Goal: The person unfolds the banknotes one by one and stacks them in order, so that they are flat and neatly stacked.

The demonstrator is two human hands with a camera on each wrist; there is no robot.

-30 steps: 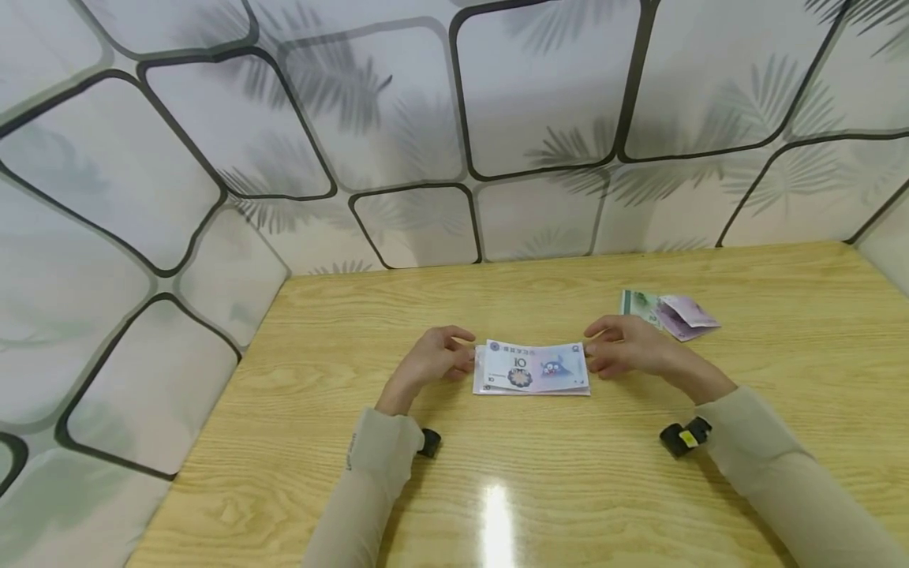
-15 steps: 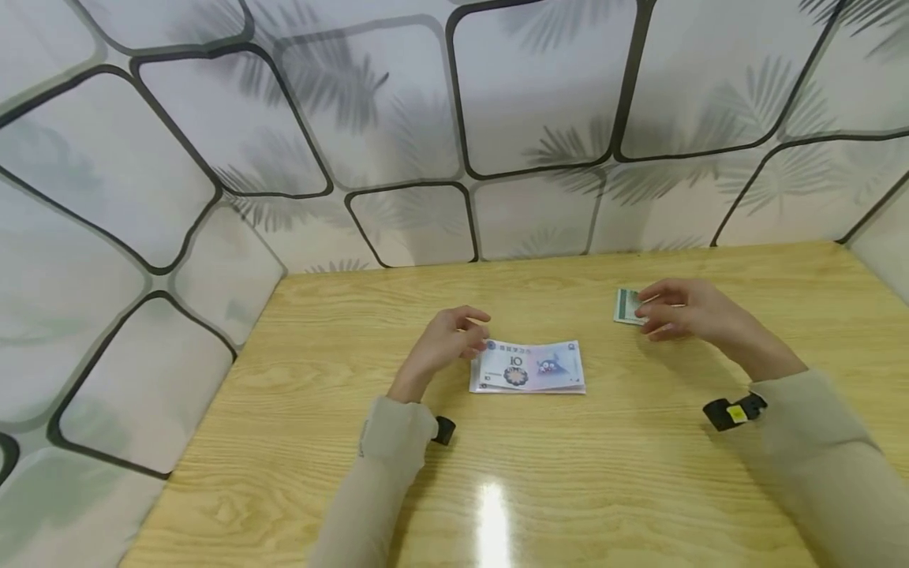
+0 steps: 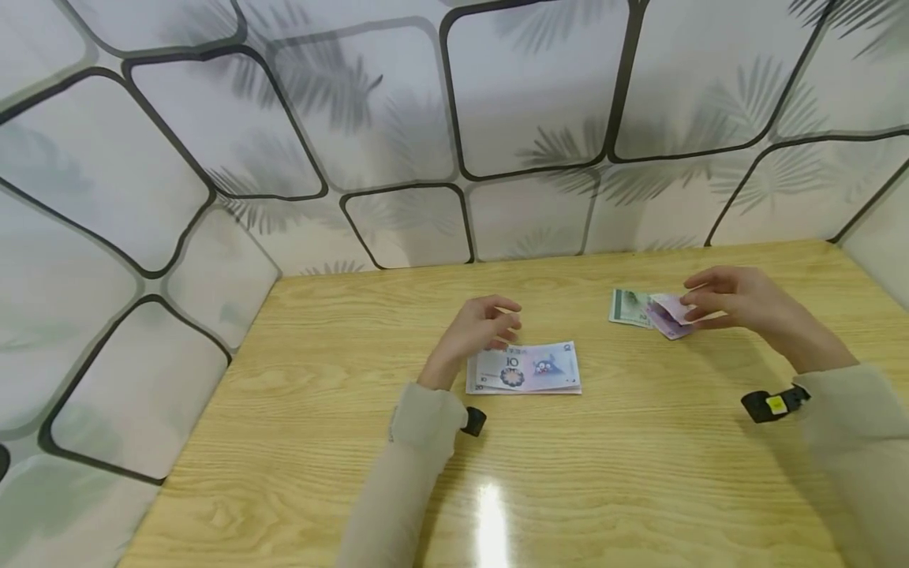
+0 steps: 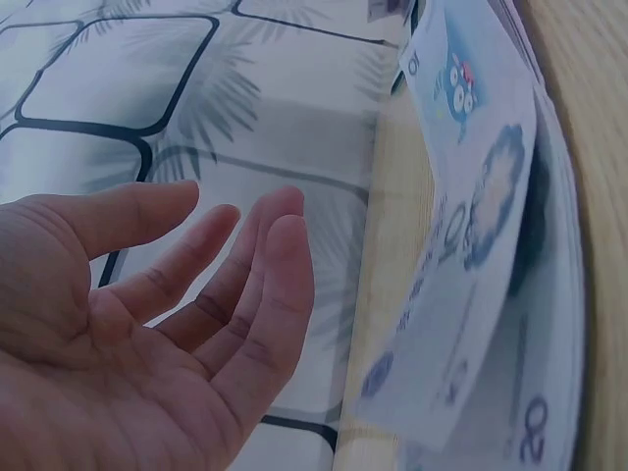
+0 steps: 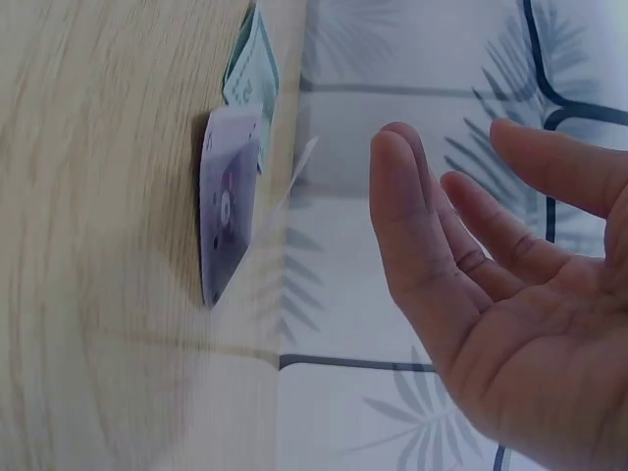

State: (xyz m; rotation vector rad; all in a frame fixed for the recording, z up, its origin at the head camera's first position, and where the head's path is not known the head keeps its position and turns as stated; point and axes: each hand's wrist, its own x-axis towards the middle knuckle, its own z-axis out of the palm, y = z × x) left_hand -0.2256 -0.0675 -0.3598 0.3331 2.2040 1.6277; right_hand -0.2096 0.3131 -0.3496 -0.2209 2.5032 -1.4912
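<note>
A stack of play banknotes point(image 3: 525, 371) lies flat on the table, a 10 note with a blue cartoon figure on top and a note marked 20 showing beneath. My left hand point(image 3: 483, 327) hovers at the stack's upper left, and in the left wrist view that hand point(image 4: 206, 324) is loosely bent and holds nothing. Farther right lie a green note point(image 3: 630, 308) and a folded purple note point(image 3: 666, 319) that overlaps it. My right hand point(image 3: 746, 304) is just right of the purple note; the right wrist view shows this hand point(image 5: 510, 265) with relaxed fingers, apart from the note point(image 5: 228, 211).
The wooden table point(image 3: 604, 473) ends at the back against a wall covering point(image 3: 533, 213) with dark outlines and leaf prints. Another patterned wall point(image 3: 106, 315) stands along the left side. Each wrist carries a black strap device, such as the right one point(image 3: 774, 405).
My right hand has left the stack's right end and gone rightward past the folded notes. My left hand has moved right and slightly up, over the stack's upper edge. The notes look unmoved.
</note>
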